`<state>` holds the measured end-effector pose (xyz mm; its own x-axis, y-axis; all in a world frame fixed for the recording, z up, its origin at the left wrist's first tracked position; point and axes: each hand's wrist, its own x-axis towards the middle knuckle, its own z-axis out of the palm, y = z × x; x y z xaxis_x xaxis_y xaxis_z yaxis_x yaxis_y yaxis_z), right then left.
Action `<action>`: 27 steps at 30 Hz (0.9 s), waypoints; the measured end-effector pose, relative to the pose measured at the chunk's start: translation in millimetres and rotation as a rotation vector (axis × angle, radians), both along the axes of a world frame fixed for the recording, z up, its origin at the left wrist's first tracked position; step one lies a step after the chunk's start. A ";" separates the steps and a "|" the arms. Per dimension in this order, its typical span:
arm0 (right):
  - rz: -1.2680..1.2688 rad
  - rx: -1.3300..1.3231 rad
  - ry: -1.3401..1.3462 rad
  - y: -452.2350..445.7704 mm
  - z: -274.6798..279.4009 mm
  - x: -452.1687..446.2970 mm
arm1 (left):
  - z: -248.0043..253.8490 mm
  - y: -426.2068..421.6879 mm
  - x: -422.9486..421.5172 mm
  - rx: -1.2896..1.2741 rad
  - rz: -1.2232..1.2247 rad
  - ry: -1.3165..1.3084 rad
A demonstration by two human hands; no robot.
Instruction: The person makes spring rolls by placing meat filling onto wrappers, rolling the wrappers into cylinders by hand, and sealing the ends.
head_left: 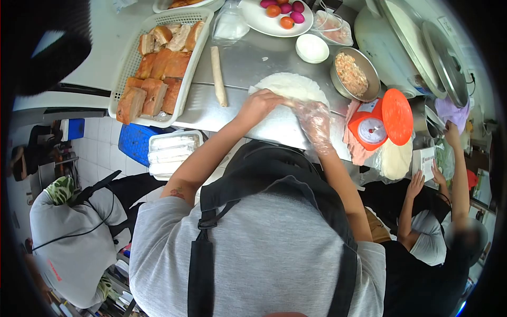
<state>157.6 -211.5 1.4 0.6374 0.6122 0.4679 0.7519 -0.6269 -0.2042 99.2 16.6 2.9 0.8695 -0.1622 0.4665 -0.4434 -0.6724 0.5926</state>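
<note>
A thin round sheet of pale dough (289, 83) lies flat on the steel counter in front of me. My left hand (260, 107) is bare, its fingers pressed together on the near left edge of the dough. My right hand (315, 126) wears a clear plastic glove and closes on the near right edge. Between the two hands shows a narrow pale strip, too covered to make out. A wooden rolling pin (218, 76) rests on the counter left of the dough. To the right, a metal bowl (351, 76) holds chopped orange-pink filling.
A white basket (182, 100) of browned meat blocks stands at left. An orange scale (371, 130), a white bowl (312, 48) and a plate (253, 18) of coloured eggs or balls surround the work area. Other people stand left and right; one at right holds a white box (422, 161).
</note>
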 end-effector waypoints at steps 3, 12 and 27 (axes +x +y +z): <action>-0.098 -0.014 0.010 -36.6 6.0 -8.6 | -6.0 1.9 -0.9 -0.026 0.009 -0.031; -0.206 -0.045 0.172 -95.3 8.1 -14.9 | -6.6 2.7 4.7 -0.061 0.038 0.019; 0.053 -0.141 0.251 0.7 8.0 16.2 | 3.1 32.8 38.1 -0.127 -0.069 0.437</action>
<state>173.8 -210.7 9.4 0.6878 0.6955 0.2079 0.7214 -0.6232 -0.3019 137.3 49.4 6.0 0.9783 -0.1922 0.0780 -0.1746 -0.5596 0.8102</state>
